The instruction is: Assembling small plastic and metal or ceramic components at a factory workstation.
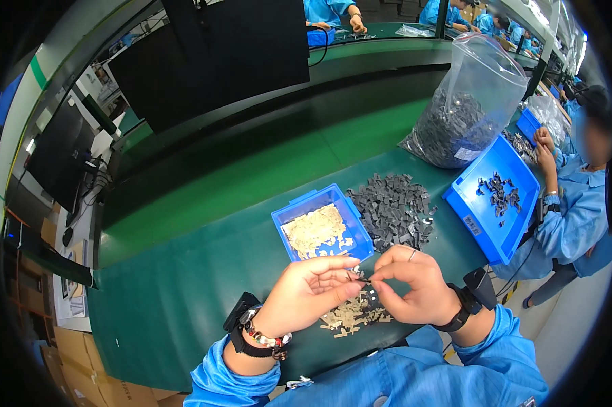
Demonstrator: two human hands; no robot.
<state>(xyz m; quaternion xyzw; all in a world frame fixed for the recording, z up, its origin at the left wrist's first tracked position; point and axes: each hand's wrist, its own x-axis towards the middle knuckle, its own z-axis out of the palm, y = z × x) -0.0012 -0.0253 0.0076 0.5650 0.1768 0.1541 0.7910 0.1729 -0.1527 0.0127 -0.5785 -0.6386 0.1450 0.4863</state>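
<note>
Between left fingers (330, 264) and right fingers (395, 271) sits a small dark piece (363, 280).

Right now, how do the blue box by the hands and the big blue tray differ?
The box looks smaller than the tray. The box holds pale bits, the tray dark bits. The box's bits cover most of its floor, the tray's only part. Both are open and blue.
</note>
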